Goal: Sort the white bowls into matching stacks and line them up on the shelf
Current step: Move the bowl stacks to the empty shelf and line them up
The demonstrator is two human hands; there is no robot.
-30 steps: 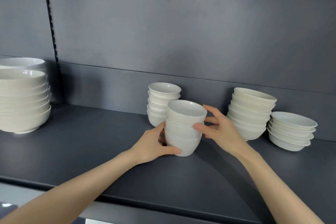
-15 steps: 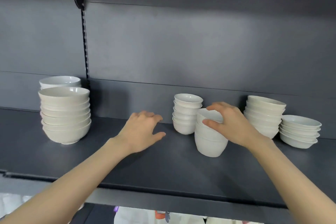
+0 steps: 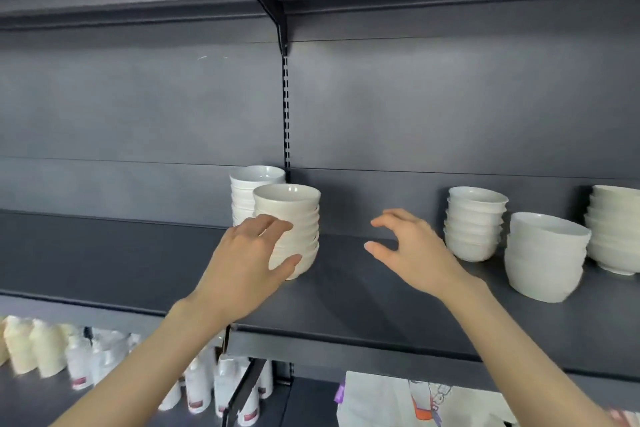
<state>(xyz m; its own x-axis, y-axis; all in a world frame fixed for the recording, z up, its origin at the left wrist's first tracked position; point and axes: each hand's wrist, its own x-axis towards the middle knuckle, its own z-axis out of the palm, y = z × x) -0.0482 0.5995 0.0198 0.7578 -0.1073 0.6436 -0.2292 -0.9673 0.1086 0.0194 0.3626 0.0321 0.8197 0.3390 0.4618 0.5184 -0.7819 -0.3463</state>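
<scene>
Left hand (image 3: 247, 255) fingers spread at the cream bowl stack (image 3: 294, 215) on the shelf (image 3: 381, 305) — contact unclear — right hand (image 3: 415, 253) splayed, empty, between it and the small white bowl stack (image 3: 472, 224).

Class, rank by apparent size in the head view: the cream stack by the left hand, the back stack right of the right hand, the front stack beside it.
1. front stack, though it sits nearer the camera.
2. cream stack, partly behind the left hand.
3. back stack.
</scene>
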